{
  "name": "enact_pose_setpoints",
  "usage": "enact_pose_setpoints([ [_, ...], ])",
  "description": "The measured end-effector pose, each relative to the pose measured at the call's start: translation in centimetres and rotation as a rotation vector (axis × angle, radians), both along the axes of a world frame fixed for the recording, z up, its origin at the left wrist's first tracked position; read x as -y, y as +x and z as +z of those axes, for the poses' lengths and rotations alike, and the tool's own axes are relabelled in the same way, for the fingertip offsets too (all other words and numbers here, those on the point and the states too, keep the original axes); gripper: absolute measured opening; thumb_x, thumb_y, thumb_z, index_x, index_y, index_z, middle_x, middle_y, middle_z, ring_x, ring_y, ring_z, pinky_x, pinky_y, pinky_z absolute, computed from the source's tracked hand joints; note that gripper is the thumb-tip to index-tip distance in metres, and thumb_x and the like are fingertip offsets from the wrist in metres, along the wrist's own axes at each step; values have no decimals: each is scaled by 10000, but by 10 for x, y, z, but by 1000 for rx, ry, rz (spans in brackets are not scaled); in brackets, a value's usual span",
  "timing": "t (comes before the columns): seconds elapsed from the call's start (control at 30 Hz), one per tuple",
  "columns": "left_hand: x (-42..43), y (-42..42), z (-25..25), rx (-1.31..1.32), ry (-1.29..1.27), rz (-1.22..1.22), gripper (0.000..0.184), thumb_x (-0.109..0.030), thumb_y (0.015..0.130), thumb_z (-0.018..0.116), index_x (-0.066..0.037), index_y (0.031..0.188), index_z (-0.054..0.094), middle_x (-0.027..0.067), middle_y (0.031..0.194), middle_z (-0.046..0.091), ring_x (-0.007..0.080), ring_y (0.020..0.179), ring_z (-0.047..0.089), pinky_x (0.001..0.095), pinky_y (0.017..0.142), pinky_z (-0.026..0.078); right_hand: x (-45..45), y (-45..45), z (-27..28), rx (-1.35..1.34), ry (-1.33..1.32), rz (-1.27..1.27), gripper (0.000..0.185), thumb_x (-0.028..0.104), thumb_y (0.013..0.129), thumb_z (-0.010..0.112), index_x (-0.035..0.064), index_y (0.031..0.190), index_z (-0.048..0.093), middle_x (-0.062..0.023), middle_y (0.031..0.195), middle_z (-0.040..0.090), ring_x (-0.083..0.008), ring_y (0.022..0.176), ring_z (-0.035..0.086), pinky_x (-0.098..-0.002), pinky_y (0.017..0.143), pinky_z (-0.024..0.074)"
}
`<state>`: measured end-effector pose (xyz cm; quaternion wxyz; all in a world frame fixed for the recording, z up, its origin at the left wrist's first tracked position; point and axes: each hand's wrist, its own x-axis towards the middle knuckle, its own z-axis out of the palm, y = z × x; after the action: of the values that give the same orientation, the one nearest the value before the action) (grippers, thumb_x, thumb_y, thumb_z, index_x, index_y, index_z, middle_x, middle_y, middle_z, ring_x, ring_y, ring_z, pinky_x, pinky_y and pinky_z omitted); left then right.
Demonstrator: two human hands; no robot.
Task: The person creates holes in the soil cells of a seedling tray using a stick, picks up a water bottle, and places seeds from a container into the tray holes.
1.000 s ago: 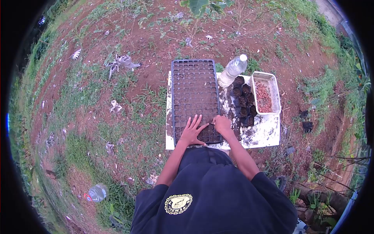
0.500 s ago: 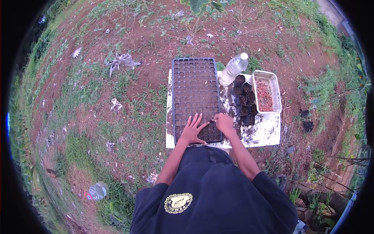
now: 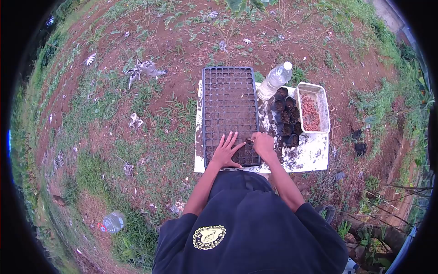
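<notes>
The left hand (image 3: 223, 154) is lying splayed on the near end of a cell tray (image 3: 256, 105) stretching lengthwise away on a white board (image 3: 315, 157), the curled right hand (image 3: 263, 144), grip unclear, leaning over its right edge.

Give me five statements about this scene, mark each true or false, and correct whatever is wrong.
1. The left hand rests with fingers spread on the seedling tray. True.
2. The right hand is inside the white basket. False: the right hand is at the right edge of the seedling tray.
3. The white basket holds small reddish pieces. True.
4. The black seedling pots stand to the left of the seedling tray. False: they stand to its right, between it and the white basket.
5. The white-capped bottle stands to the right of the seedling tray. True.
</notes>
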<state>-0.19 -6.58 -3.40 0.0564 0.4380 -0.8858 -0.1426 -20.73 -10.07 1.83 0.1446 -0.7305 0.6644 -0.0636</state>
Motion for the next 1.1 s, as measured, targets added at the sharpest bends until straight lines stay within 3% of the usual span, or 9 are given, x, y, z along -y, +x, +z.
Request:
enact_pose_setpoints([
  [0.2, 2, 0, -2, -1, -3, -6, 1174, -850, 571, 636, -321, 1558, 281, 175, 1636, 127, 368, 1516, 91, 559, 1213, 67, 6, 3, -29, -83, 105, -3, 86, 154, 843, 636, 155, 867, 718, -141, 835, 703, -318, 850, 696, -463, 734, 535],
  [0.37, 1, 1, -2, -7, -17, -3, 1173, -847, 568, 642, -326, 1556, 283, 173, 1635, 131, 368, 1516, 93, 558, 1214, 65, -1, 3, 0, 42, 57, -98, 95, 148, 837, 626, 157, 847, 720, -139, 832, 702, -320, 854, 694, -464, 744, 537],
  [0.6, 1, 1, -2, -17, -16, -8, 1160, -839, 570, 650, -329, 1549, 296, 172, 1635, 134, 368, 1515, 97, 557, 1214, 68, -2, 8, -6, -137, 13, -32, 106, 138, 842, 611, 137, 838, 717, -163, 845, 699, -326, 855, 696, -467, 733, 530],
  [0.73, 1, 2, -1, -19, -1, 2, 1209, -842, 557, 660, -258, 1552, 300, 171, 1635, 133, 365, 1515, 98, 548, 1217, 71, -2, 15, -18, -214, -117, 93, 129, 128, 869, 568, 86, 831, 683, -161, 788, 689, -347, 787, 696, -483, 679, 520],
  [0.87, 0, 2, -4, -56, -8, 15, 1290, -846, 538, 672, -180, 1565, 262, 166, 1636, 137, 361, 1515, 106, 536, 1220, 78, 0, 5, -3, -104, -45, 39, 149, 122, 886, 536, 67, 818, 657, -156, 769, 683, -356, 742, 693, -488, 661, 520],
  [1.03, 1, 1, -3, -34, -27, 11, 1347, -856, 523, 672, -176, 1583, 194, 165, 1634, 143, 359, 1513, 118, 531, 1220, 83, -3, 11, -15, -288, -106, 58, 128, 140, 855, 596, 119, 809, 714, -160, 766, 694, -342, 753, 703, -475, 677, 532],
  [1.1, 1, 3, -3, -29, -28, 16, 1365, -860, 517, 671, -171, 1587, 175, 165, 1633, 144, 357, 1513, 120, 530, 1220, 84, -2, 7, -17, -183, -59, 23, 134, 146, 850, 602, 138, 806, 729, -162, 762, 695, -343, 752, 704, -477, 682, 534],
])
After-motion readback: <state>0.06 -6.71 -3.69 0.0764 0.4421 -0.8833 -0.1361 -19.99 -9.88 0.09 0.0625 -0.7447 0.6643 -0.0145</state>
